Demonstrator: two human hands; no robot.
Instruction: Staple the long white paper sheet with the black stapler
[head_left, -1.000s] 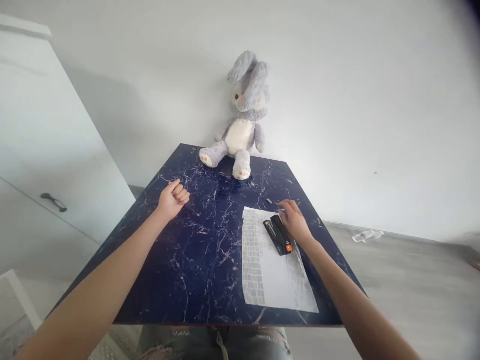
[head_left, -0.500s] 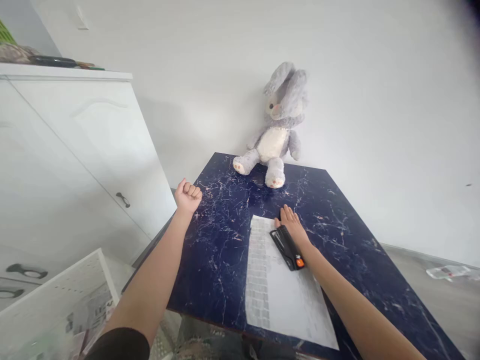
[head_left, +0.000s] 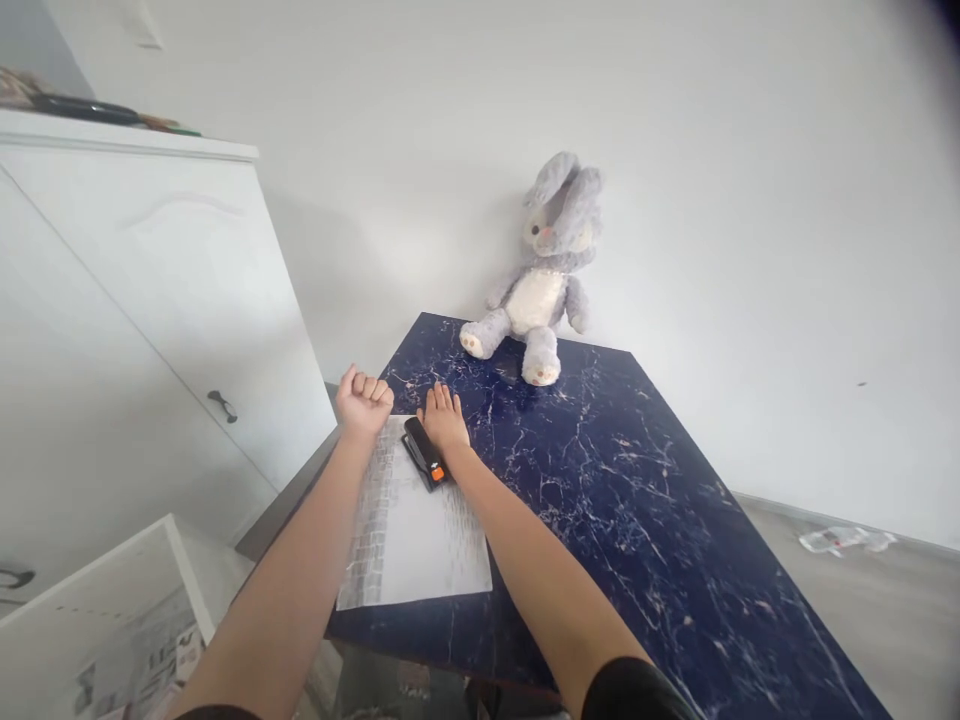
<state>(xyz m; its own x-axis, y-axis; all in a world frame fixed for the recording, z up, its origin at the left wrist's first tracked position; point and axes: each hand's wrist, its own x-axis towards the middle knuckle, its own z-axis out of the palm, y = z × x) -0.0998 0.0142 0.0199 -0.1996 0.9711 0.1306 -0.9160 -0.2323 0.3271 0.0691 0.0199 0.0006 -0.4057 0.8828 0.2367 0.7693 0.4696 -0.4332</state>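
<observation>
Black stapler (head_left: 421, 452) on printed white sheet (head_left: 424, 550), just beside right hand (head_left: 446, 422); contact unclear. Right hand flat, palm down; left hand (head_left: 364, 402) balled near sheet's top-left corner. Forearms (head_left: 525, 540) overlap sheet edges. Grey plush rabbit (head_left: 536, 300) sits farther back on blue marbled table (head_left: 600, 480). Stapler lies diagonally, orange at near end.
</observation>
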